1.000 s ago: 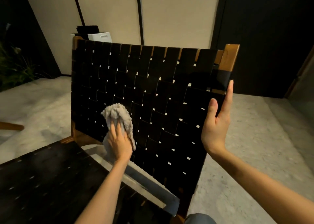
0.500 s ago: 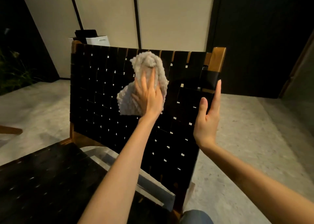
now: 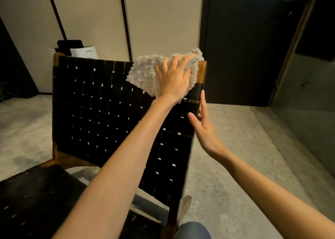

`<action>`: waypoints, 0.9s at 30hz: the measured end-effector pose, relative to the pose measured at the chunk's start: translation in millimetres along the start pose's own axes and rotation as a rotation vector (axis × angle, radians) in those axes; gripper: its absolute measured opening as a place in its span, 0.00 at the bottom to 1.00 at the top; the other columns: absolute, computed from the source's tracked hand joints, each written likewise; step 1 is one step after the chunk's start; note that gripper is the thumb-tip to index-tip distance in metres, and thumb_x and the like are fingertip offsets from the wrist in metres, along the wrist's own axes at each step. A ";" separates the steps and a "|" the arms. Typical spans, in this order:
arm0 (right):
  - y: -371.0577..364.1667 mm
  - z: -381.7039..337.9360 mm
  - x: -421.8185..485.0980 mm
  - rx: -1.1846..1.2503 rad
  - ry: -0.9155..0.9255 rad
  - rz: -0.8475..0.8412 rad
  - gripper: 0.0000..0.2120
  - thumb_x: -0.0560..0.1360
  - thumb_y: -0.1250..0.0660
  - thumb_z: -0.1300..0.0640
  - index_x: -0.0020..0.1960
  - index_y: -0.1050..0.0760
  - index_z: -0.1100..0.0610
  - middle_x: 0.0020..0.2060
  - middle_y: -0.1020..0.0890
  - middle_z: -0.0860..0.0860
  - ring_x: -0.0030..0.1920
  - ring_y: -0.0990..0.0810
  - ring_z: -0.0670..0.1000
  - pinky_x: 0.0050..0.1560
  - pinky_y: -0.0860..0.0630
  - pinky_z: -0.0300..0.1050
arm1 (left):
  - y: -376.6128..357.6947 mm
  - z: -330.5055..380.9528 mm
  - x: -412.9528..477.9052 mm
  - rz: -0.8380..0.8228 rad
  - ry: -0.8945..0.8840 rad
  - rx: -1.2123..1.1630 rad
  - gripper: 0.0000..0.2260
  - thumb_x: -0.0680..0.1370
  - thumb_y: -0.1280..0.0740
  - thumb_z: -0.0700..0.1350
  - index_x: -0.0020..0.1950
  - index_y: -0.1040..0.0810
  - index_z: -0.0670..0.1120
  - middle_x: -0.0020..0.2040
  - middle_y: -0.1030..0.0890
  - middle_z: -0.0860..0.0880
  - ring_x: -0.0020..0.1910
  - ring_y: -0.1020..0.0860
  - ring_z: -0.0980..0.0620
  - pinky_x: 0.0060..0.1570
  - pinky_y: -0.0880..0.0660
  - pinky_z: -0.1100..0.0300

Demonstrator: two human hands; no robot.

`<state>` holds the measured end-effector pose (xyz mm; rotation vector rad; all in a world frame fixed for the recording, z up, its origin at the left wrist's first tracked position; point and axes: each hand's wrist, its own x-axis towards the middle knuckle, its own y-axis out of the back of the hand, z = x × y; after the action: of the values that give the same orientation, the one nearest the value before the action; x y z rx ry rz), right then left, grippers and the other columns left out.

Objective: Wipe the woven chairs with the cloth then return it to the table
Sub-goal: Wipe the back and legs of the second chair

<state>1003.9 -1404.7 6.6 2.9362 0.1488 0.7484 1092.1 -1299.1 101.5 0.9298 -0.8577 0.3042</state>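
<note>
We see a cloth (image 3: 145, 73) of thick, nubby pale-grey pile, rough and matt, against a chair back (image 3: 101, 111) woven from flat black straps, smooth with a faint sheen, perhaps leather, though we cannot tell. The frame (image 3: 202, 73) is warm brown wood with a smooth satin finish, and the seat (image 3: 36, 193) shows the same black weave. We find the floor (image 3: 244, 148) a speckled grey stone or concrete, matt, the wall panels (image 3: 163, 21) plain matt beige, and the box (image 3: 85, 52) smooth and white.
</note>
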 end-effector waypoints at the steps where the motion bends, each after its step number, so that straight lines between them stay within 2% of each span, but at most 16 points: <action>1: 5.1 -2.0 -1.0 0.009 -0.010 -0.034 0.29 0.81 0.43 0.51 0.66 0.54 0.23 0.75 0.43 0.40 0.73 0.37 0.44 0.73 0.38 0.49 | 0.1 3.9 0.8 0.001 0.000 0.010 0.17 0.82 0.45 0.51 0.71 0.33 0.59 0.68 0.31 0.51 0.69 0.38 0.42 0.67 0.45 0.37; 3: 14.7 -5.7 -2.1 0.027 -0.043 -0.105 0.30 0.81 0.42 0.53 0.67 0.54 0.25 0.75 0.44 0.40 0.71 0.36 0.43 0.71 0.35 0.47 | 0.1 8.0 -5.1 0.014 -0.038 0.034 0.18 0.82 0.44 0.48 0.72 0.35 0.60 0.68 0.31 0.51 0.68 0.37 0.42 0.67 0.42 0.38; 6: 26.1 -11.9 -5.1 0.032 -0.082 -0.167 0.32 0.82 0.42 0.60 0.66 0.51 0.25 0.76 0.46 0.41 0.69 0.37 0.37 0.61 0.30 0.31 | -2.4 12.5 -29.1 0.067 -0.123 -0.018 0.24 0.79 0.43 0.40 0.73 0.36 0.59 0.70 0.35 0.48 0.67 0.40 0.43 0.66 0.39 0.39; 8: 33.0 -12.6 -9.3 0.056 -0.112 -0.187 0.34 0.81 0.43 0.65 0.68 0.49 0.28 0.72 0.44 0.37 0.64 0.36 0.30 0.55 0.29 0.26 | -5.0 15.0 -41.9 0.065 -0.110 -0.048 0.25 0.78 0.42 0.40 0.73 0.37 0.58 0.73 0.38 0.47 0.68 0.42 0.42 0.68 0.42 0.37; 11: 39.4 -9.2 -14.1 0.142 -0.192 -0.199 0.32 0.80 0.44 0.67 0.69 0.45 0.33 0.65 0.37 0.35 0.60 0.28 0.36 0.50 0.24 0.31 | -1.3 23.6 -28.4 0.027 -0.127 0.021 0.20 0.81 0.42 0.48 0.72 0.36 0.61 0.73 0.38 0.50 0.67 0.39 0.42 0.68 0.40 0.43; 14: 39.7 -10.5 -14.1 0.150 -0.228 -0.201 0.32 0.79 0.44 0.68 0.70 0.44 0.35 0.62 0.34 0.33 0.54 0.23 0.35 0.44 0.24 0.31 | 2.8 41.3 3.1 -0.055 -0.249 0.156 0.16 0.79 0.38 0.50 0.66 0.30 0.63 0.67 0.31 0.52 0.63 0.34 0.43 0.64 0.37 0.48; 17: 39.6 -13.0 -12.3 0.141 -0.253 -0.218 0.34 0.79 0.43 0.67 0.73 0.47 0.35 0.72 0.40 0.41 0.67 0.31 0.45 0.45 0.23 0.31 | 1.5 46.5 13.4 -0.091 -0.230 0.199 0.15 0.78 0.35 0.48 0.63 0.28 0.62 0.63 0.28 0.52 0.59 0.30 0.45 0.57 0.33 0.53; 19: 40.4 -11.9 -13.6 0.110 -0.253 -0.215 0.34 0.79 0.43 0.67 0.73 0.48 0.35 0.76 0.43 0.45 0.71 0.34 0.50 0.46 0.23 0.30 | -1.5 45.2 0.8 -0.033 -0.211 0.184 0.18 0.77 0.35 0.43 0.63 0.28 0.59 0.65 0.30 0.51 0.61 0.32 0.45 0.59 0.34 0.54; 21: 39.9 -9.2 -18.9 0.084 -0.231 -0.187 0.33 0.79 0.42 0.67 0.72 0.45 0.35 0.73 0.40 0.43 0.66 0.29 0.46 0.47 0.23 0.29 | -2.8 44.8 -20.1 0.011 -0.190 0.098 0.21 0.75 0.36 0.36 0.63 0.27 0.56 0.69 0.34 0.50 0.65 0.37 0.43 0.63 0.35 0.54; 24: 40.3 -1.4 -27.8 0.006 -0.182 -0.137 0.32 0.78 0.42 0.68 0.66 0.40 0.33 0.67 0.35 0.38 0.67 0.29 0.48 0.49 0.24 0.29 | -4.6 40.8 -56.1 0.061 -0.143 -0.039 0.18 0.75 0.39 0.37 0.61 0.24 0.51 0.71 0.34 0.46 0.67 0.38 0.41 0.63 0.32 0.52; 27: 43.4 8.7 -35.4 -0.058 -0.212 -0.004 0.29 0.79 0.43 0.67 0.71 0.39 0.40 0.71 0.34 0.47 0.63 0.26 0.50 0.49 0.23 0.36 | -10.2 30.8 -99.7 0.018 -0.108 -0.033 0.18 0.72 0.31 0.33 0.59 0.22 0.50 0.72 0.38 0.49 0.69 0.40 0.38 0.63 0.30 0.44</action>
<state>980.1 -1452.6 -12.1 2.9341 0.1123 0.4286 1018.2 -1317.8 29.5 0.9144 -0.9681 0.2565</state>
